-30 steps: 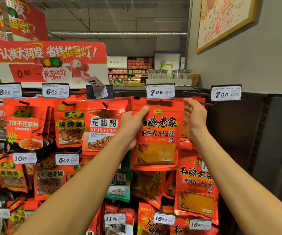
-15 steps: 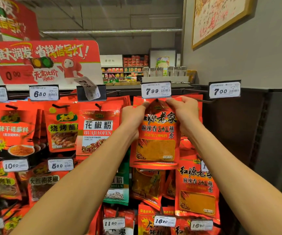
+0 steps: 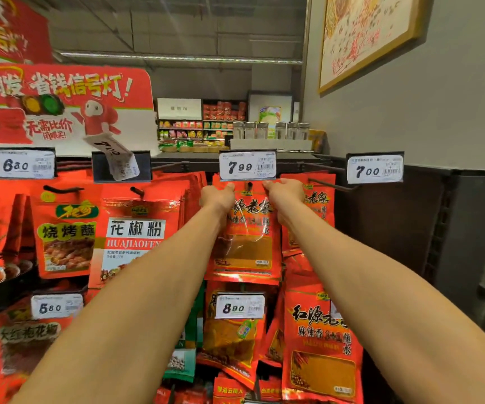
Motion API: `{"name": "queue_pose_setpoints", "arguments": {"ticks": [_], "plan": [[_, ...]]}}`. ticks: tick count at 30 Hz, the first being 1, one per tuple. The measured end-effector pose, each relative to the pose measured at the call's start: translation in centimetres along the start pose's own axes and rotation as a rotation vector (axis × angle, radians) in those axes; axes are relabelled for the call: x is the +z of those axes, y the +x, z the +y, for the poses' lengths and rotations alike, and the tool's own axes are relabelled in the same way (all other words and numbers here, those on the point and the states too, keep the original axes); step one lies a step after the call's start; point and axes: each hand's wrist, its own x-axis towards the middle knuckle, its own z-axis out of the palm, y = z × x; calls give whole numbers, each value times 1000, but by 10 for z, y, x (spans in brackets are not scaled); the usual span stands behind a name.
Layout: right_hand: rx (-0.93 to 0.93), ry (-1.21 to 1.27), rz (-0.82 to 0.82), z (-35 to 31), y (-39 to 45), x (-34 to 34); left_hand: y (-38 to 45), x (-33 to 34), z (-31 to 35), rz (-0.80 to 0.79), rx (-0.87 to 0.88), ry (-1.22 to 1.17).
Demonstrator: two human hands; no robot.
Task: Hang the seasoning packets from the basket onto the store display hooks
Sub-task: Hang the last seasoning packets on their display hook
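Left hand: the left hand [image 3: 217, 196] grips the top left corner of the red seasoning packet [image 3: 245, 243], fingers curled onto its upper edge.
Right hand: the right hand [image 3: 283, 195] holds the top right corner the same way, thumb and fingers pinching the edge.
Packet: it hangs upright between the two hands, directly beneath the 7.99 price tag [image 3: 247, 166].
Hook: the dark display hook [image 3: 249, 186] shows at the packet's top centre; it seems to pass through the hanging hole, though the blur leaves this uncertain.
Neighbours: an alike packet [image 3: 320, 202] hangs just right, behind the right hand, under the 7.00 tag [image 3: 375, 169]; the HUAJIAOFEN packet [image 3: 136, 237] hangs to the left.
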Motion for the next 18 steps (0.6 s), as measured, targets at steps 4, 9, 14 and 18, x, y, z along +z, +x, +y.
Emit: {"name": "queue_pose_setpoints", "arguments": {"ticks": [4, 9, 14, 18], "plan": [[15, 38, -24, 3, 10, -7, -3, -4, -3, -52, 16, 27], [5, 14, 31, 18, -17, -48, -31, -42, -13, -103, 116, 58], [-121, 8, 67, 24, -90, -86, -83, -82, -14, -212, 270, 132], [-115, 40, -39, 34, -167, -104, -127, -137, -35, -356, 219, 32]]}}
